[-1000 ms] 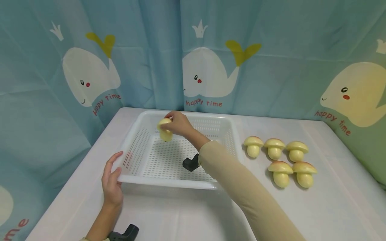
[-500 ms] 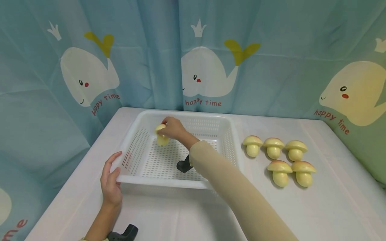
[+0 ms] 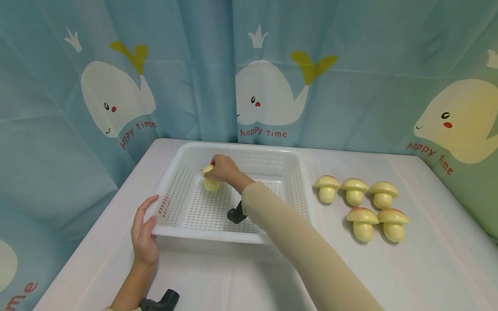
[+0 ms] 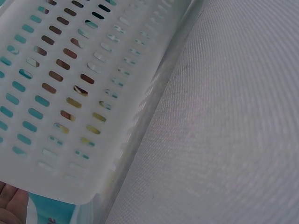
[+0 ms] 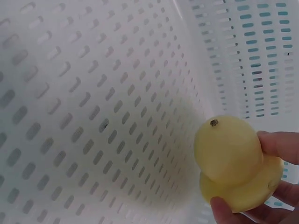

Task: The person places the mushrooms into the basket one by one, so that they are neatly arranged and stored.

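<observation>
My right hand (image 3: 225, 168) grips a yellow toy mushroom (image 3: 211, 185) by its cap, inside the left part of a white plastic basket (image 3: 229, 236). In the right wrist view the mushroom (image 5: 229, 149) hangs stem-first near the slotted side wall, with fingers and thumb (image 5: 280, 145) around the cap. Whether the stem touches the basket floor is unclear. My left hand (image 3: 144, 237) rests against the basket's near left corner, its fingers extended along the outside of the rim. At the lower left of the left wrist view, part of that hand (image 4: 13, 205) shows beside the basket.
Several more yellow mushrooms (image 3: 363, 224) lie in two rows on the white tablecloth (image 3: 439, 255), right of the basket. Behind the table hangs a blue curtain (image 3: 210, 77) printed with whales. Black wrist-mounted pieces (image 3: 237, 214) show at both forearms.
My right hand has lowered the mushroom deeper into the basket and slightly toward me. The left hand stays at the corner, and the mushrooms on the right have not moved.
</observation>
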The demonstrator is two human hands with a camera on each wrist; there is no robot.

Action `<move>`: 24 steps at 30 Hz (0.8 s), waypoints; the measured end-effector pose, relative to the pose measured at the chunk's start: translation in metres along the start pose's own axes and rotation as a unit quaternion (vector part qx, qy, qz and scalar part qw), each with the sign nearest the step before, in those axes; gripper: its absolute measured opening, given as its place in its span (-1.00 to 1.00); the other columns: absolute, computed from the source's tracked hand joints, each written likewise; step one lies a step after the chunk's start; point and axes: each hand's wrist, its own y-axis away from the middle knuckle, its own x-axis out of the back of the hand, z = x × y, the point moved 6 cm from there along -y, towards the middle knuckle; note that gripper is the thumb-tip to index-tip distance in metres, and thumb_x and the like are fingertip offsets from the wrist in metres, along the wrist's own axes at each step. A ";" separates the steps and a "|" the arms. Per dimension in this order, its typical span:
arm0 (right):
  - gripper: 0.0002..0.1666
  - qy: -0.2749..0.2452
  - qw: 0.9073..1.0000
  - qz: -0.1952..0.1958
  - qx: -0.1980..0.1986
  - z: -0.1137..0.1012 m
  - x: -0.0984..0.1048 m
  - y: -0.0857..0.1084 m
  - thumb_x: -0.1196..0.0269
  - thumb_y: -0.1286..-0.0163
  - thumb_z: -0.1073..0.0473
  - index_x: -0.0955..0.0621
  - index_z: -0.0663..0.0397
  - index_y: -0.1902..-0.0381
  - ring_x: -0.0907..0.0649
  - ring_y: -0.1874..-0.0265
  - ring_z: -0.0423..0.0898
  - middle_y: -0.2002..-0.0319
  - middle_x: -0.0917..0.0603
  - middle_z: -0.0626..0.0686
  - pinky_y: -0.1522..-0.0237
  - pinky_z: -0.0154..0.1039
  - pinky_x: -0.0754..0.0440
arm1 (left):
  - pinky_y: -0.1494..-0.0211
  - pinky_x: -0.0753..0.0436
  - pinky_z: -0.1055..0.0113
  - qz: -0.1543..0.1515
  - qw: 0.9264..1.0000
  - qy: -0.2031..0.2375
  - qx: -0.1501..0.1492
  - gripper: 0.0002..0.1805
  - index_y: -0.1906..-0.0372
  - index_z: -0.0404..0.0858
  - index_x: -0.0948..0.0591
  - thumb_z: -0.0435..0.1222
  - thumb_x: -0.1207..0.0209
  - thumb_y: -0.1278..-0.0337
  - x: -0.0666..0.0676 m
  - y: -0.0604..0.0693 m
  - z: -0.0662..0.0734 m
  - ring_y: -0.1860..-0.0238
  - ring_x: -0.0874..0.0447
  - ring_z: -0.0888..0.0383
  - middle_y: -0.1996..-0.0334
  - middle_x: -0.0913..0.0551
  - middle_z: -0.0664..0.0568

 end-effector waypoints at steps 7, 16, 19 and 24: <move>-0.61 0.015 1.000 -0.010 -0.009 0.001 -0.004 0.000 -0.29 -0.17 0.13 -0.51 0.24 0.11 -0.52 0.34 -0.10 0.26 -0.56 0.06 0.31 -0.31 -0.48 | 0.05 -0.45 0.42 0.001 1.000 -0.004 0.009 -0.52 -0.21 -0.37 -0.31 -0.36 0.32 -0.20 0.000 0.000 0.000 -0.08 -0.33 0.06 -0.17 -0.32 -0.03; -0.54 0.055 0.998 -0.031 -0.024 -0.001 -0.011 0.000 -0.26 -0.20 0.10 -0.47 0.23 0.01 -0.52 0.30 -0.10 0.22 -0.55 0.07 0.24 -0.30 -0.48 | 0.05 -0.44 0.43 0.000 1.000 -0.006 0.007 -0.52 -0.22 -0.37 -0.30 -0.36 0.32 -0.21 0.000 0.000 0.000 -0.08 -0.32 0.07 -0.18 -0.31 -0.04; -0.51 0.064 0.997 -0.035 -0.027 -0.002 -0.012 0.001 -0.25 -0.20 0.10 -0.45 0.22 -0.03 -0.51 0.28 -0.10 0.19 -0.54 0.07 0.22 -0.30 -0.47 | 0.05 -0.43 0.41 0.001 1.000 -0.008 0.008 -0.51 -0.22 -0.37 -0.30 -0.36 0.32 -0.20 0.000 0.000 0.000 -0.08 -0.32 0.07 -0.18 -0.31 -0.04; -0.47 0.076 0.996 -0.041 -0.025 -0.004 -0.010 0.003 -0.26 -0.20 0.06 -0.44 0.20 -0.06 -0.50 0.27 -0.11 0.18 -0.54 0.06 0.18 -0.29 -0.46 | 0.05 -0.41 0.39 0.001 1.000 -0.003 0.015 -0.50 -0.22 -0.36 -0.30 -0.38 0.34 -0.19 0.000 0.000 0.001 -0.09 -0.31 0.05 -0.18 -0.31 -0.04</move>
